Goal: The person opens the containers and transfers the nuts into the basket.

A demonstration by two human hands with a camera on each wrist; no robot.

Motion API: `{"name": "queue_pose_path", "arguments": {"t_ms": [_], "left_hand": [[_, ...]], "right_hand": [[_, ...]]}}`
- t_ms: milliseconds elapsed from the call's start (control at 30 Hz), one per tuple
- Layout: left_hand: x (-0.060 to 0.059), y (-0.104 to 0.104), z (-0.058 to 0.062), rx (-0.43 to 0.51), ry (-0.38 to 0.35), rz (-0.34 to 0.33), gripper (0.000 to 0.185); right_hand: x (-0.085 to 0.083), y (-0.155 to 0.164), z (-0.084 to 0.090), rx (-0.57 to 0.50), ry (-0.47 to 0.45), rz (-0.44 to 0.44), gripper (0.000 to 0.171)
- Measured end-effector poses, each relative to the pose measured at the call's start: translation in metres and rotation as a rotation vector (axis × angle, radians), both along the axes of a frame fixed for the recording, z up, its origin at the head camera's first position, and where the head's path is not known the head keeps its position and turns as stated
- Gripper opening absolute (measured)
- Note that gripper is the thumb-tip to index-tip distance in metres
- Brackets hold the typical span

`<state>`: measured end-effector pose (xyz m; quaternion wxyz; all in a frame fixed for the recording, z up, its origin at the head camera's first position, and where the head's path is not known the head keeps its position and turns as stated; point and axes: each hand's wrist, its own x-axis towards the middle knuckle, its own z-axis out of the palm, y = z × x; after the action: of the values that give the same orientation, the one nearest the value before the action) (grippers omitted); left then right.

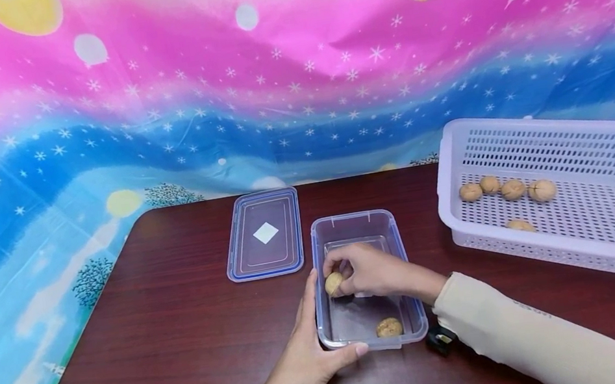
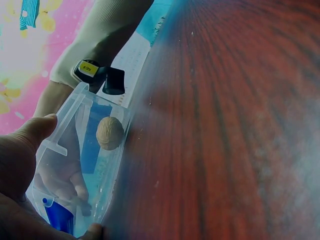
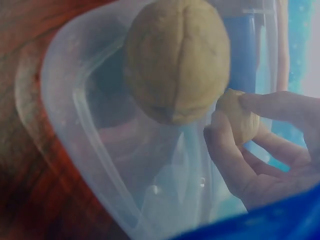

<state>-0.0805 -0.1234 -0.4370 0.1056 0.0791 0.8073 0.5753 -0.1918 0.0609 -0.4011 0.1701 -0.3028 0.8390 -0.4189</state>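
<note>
A: Where is the right hand?
B: Inside the clear container, fingertips pinching 1 walnut low over its left side. The right wrist view shows the fingers curled round that nut.

A: And the left hand?
B: It grasps the container's near left corner, palm along the left wall, thumb lying over the near rim.

A: Anything else in the container?
B: 1 more walnut, loose on the floor at the near end, apart from the held one.

A: What lies around it?
B: The blue-rimmed lid lies flat just to the far left on the dark table. To the right stands a white basket holding 5 walnuts.
</note>
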Motion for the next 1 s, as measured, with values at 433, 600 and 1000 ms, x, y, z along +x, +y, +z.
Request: {"name": "queue_pose_path", "arguments": {"t_ms": [433, 600, 1000], "left_hand": [[0.002, 0.000, 0.001, -0.032, -0.007, 0.014, 0.129], [0.002, 0.000, 0.001, -0.037, -0.008, 0.014, 0.129], [0.001, 0.001, 0.003, -0.026, -0.010, 0.015, 0.128]], "right_hand": [[-0.001, 0.014, 0.013, -0.015, 0.012, -0.022, 0.021], [-0.001, 0.023, 0.021, -0.027, 0.003, -0.039, 0.021], [-0.005, 0.052, 0.046, -0.042, 0.028, -0.126, 0.023]]}}
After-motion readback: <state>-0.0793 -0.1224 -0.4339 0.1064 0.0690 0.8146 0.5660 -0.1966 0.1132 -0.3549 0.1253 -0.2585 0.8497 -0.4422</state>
